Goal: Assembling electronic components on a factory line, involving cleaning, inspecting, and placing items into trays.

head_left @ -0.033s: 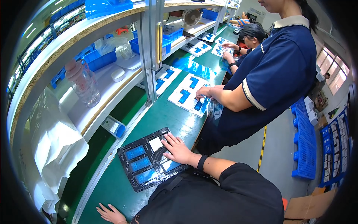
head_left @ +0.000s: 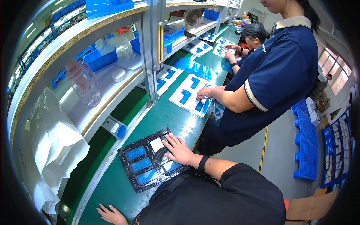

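Observation:
A black plastic tray (head_left: 129,173) lies on the green bench. Blue-filmed rectangular pieces (head_left: 141,164) fill several pockets along its left side. A white square (head_left: 156,144) sits in a far pocket. My right hand (head_left: 177,149) rests palm down on the tray's right part with fingers spread, hiding some pockets; it grips nothing. Nearer and to the left, my left hand (head_left: 111,215) lies flat on the green bench top (head_left: 101,195), fingers apart, nothing in it.
A co-worker in a navy shirt (head_left: 285,63) handles blue pieces on a white tray (head_left: 179,98) farther along the bench; more people work beyond. Left stands a shelf with a bottle (head_left: 84,84), blue bins (head_left: 100,60) and white plastic sheeting (head_left: 56,150). A small blue-white box (head_left: 114,126) is below it.

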Available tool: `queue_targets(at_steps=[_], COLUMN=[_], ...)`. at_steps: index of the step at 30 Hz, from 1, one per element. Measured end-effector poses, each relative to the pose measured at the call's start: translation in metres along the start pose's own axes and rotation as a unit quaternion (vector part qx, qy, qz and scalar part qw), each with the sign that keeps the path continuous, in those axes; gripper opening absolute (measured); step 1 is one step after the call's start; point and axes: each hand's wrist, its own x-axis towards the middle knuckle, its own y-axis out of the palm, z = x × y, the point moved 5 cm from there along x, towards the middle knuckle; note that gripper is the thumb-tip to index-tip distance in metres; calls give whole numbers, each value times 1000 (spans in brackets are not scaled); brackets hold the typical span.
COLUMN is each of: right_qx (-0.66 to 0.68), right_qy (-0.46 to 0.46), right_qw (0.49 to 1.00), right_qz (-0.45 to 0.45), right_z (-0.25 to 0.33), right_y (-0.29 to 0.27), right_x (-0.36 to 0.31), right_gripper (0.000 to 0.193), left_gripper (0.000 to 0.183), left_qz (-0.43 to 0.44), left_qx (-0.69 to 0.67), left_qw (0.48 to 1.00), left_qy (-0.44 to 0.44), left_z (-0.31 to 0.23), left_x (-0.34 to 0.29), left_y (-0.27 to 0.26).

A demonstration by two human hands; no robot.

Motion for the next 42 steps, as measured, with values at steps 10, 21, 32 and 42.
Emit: queue_targets(at_steps=[10,21,32,42], right_qx=[2,1,-5,1], right_qy=[8,5,3,2], right_qw=[1000,1000,1000,1000], right_qz=[11,25,20,15], right_z=[-2,0,0,1], right_y=[-4,-3,-3,-6], right_x=[1,3,3,3], right_gripper=[63,62,62,62], left_gripper=[49,50,51,51], left_qz=[22,116,217,222], left_qx=[-27,-38,-44,-39], left_qw=[999,991,970,969], left_qy=[-10,-57,-102,-103], left_z=[-2,3,6,5], left_x=[5,6,4,5], left_y=[3,11,21,20])
